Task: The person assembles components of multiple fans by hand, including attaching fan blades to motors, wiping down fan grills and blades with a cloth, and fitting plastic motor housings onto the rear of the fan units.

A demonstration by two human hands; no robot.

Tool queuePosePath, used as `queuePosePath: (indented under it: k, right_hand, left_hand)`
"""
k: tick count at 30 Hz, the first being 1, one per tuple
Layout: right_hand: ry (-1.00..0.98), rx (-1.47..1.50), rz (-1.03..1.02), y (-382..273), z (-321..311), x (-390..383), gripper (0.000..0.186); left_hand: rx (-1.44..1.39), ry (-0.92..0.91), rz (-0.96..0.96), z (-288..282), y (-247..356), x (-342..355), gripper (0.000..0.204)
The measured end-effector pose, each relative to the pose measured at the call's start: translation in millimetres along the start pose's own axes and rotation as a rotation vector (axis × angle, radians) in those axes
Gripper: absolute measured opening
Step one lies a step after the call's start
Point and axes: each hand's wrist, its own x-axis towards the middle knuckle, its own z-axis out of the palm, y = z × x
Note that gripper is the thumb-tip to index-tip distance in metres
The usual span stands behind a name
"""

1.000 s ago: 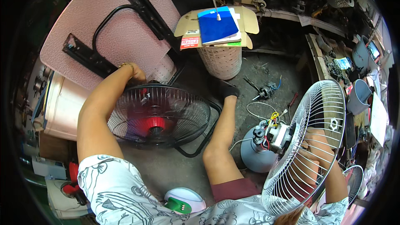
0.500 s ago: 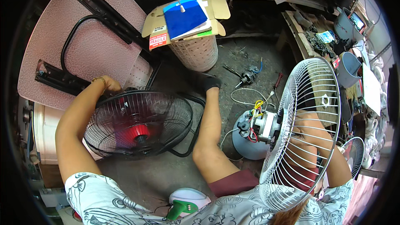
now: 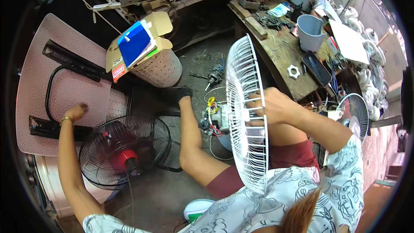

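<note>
My right hand [image 3: 278,107] is closed on the white wire fan guard [image 3: 246,146], its fingers at the wires. The guard stands nearly edge-on in front of a bare fan motor [image 3: 222,118] with yellow and red wires, partly hidden behind it. My left hand [image 3: 76,112] is raised over the pink tabletop [image 3: 34,82], above the black-caged fan [image 3: 146,131] and apart from it. Its fingers look bent but are too blurred to tell their grip. Behind the black cage, the blades around the red hub [image 3: 125,159] are smeared.
A perforated bin [image 3: 161,69] bears an opened carton with a blue folder [image 3: 136,43]. On the wooden bench [image 3: 282,58] at right are a white lobed plastic nut [image 3: 293,71], a phone [image 3: 317,68] and a grey bucket [image 3: 309,34]. Loose parts [image 3: 213,77] lie on the floor.
My left hand has come off the top of the black fan and moved left. The white guard has turned more edge-on. The whole view has swung toward the right.
</note>
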Motion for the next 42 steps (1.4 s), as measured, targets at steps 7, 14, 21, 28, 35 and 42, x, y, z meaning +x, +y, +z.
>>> queuePosePath:
  k: [7, 14, 21, 28, 35, 42]
  right_hand:
    - [-0.180, -0.049, 0.032, 10.0, 2.0, -10.4, 0.051]
    - [-0.107, -0.016, -0.013, 7.1, 11.1, -11.4, 0.051]
    - [0.092, 0.183, 0.439, -27.5, 20.1, -60.5, 0.041]
    - [0.534, 0.554, 0.393, -45.6, 50.1, -81.5, 0.022]
    - [0.591, 0.576, 0.251, -53.9, 53.9, -34.4, 0.019]
    - [0.522, 0.682, 0.302, -37.0, 69.5, -23.1, 0.020]
  left_hand:
    - [-0.747, 1.022, 0.332, -198.7, 374.8, -61.3, 0.049]
    - [-1.202, 0.761, 0.714, -213.3, 553.0, -141.9, 0.114]
    - [-2.351, 0.353, 0.668, -197.0, 588.3, -85.3, 0.081]
    - [-2.618, 0.209, 0.658, -207.1, 581.1, -69.2, 0.052]
    - [-2.602, 0.330, 0.785, -207.7, 554.7, -97.6, 0.063]
    - [-2.697, 0.329, 0.717, -190.5, 544.5, -69.7, 0.048]
